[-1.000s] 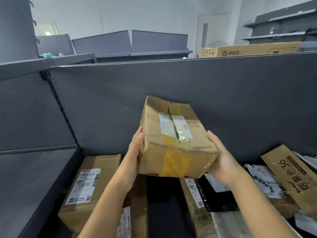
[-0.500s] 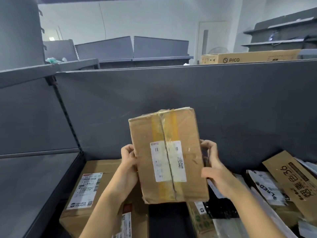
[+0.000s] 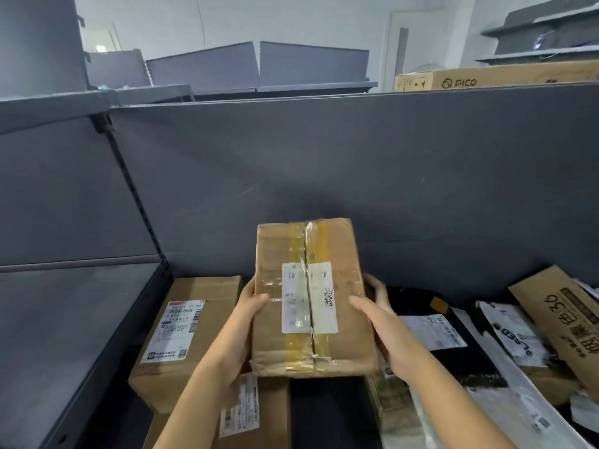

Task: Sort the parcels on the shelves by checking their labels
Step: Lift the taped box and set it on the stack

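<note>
The person's left grip (image 3: 248, 319) and right grip (image 3: 379, 322) are clamped on the two long sides of a tape-sealed cardboard parcel (image 3: 346, 341), thumbs lying on its front face. They hold it upright in the air in front of the grey back panel (image 3: 389, 189) of the shelf. Its white shipping label (image 3: 309, 298), split along the taped seam, faces the camera, while below lie a larger labelled carton (image 3: 191, 335) on the left and a black mailer bag (image 3: 460, 354) on the right.
</note>
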